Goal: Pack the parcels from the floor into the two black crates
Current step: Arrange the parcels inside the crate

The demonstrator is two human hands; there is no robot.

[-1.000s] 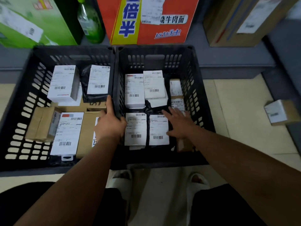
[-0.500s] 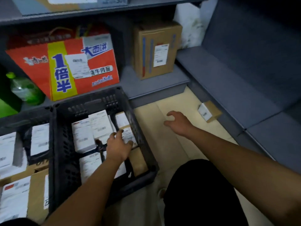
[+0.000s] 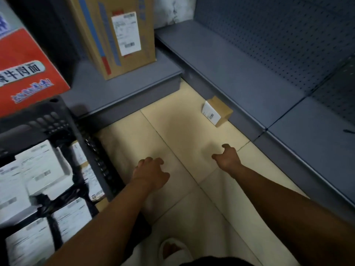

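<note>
You have one small brown cardboard parcel (image 3: 218, 111) with a white barcode label on the floor, well to the right of the black slatted plastic crate (image 3: 99, 160) and beyond it. That crate stands upright, packed with white-labelled parcels (image 3: 41, 166) lying label-up, close together.

A parcel depot or shop stockroom: grey metal shelving (image 3: 230, 73) with perforated back panels (image 3: 269, 35) runs ahead and right of the hands (image 3: 150, 175) (image 3: 227, 159), a labelled cardboard carton (image 3: 115, 37) stands on it, and a black crate (image 3: 96, 150) to their left holds barcode-labelled parcels (image 3: 42, 167)
</note>
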